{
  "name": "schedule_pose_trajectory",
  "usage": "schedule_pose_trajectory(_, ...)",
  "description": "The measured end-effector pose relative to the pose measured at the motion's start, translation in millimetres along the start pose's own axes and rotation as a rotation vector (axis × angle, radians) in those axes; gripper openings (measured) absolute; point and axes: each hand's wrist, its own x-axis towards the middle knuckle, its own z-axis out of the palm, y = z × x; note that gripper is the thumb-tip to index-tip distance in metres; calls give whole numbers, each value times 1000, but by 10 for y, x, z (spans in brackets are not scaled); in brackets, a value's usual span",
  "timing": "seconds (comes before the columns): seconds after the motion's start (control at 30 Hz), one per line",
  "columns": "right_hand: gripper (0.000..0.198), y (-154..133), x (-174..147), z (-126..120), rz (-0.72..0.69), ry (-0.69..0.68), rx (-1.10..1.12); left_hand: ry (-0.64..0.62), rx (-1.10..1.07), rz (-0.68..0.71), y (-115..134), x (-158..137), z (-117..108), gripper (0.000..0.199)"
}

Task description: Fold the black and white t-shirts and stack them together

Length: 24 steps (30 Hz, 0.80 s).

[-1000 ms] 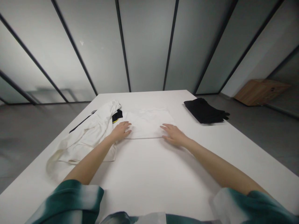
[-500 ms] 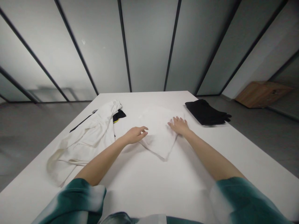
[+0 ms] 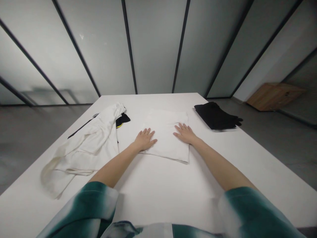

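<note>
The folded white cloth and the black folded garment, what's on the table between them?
Nothing: the head view shows only bare white table between the folded white cloth and the black folded garment.

Folded cloth [image 3: 164, 132] centre of worktop [image 3: 158, 191]; loose garment [image 3: 91, 142] left of it, folded stack [image 3: 215, 115] far right.

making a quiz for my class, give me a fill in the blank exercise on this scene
1. Both hands, the left hand and the right hand, lie palm down on a folded ____ cloth.
2. The folded pile at the table's far right is ____ in colour.
3. The crumpled white garment lies to the ____ of the folded cloth.
4. The sleeves near the camera are white and ____.

Missing words: white; black; left; green
</note>
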Motion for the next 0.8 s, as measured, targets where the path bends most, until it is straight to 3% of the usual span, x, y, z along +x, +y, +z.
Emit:
schedule_pose_trajectory(0.17,65,-7,167,-46,22,160,63,144,17,-155,-81,95,-181,55)
schedule_pose_trajectory(0.27,57,10,154,-102,207,214,123,256,10,-357,-263,249,-260,49)
schedule_pose_trajectory(0.4,50,34,67,-159,431,213,116,277,6,-515,-406,399,-196,60)
schedule_pose_trajectory(0.5,51,-3,1,-165,455,230,102,290,-11,-508,-391,440,-112,66)
schedule_pose_trajectory(0.63,51,-76,-24,-166,461,205,112,256,-35,-446,-350,480,-65,55)
schedule_pose_trajectory(0.8,33,-88,33,-129,423,229,179,273,-156,-365,-372,544,-54,42)
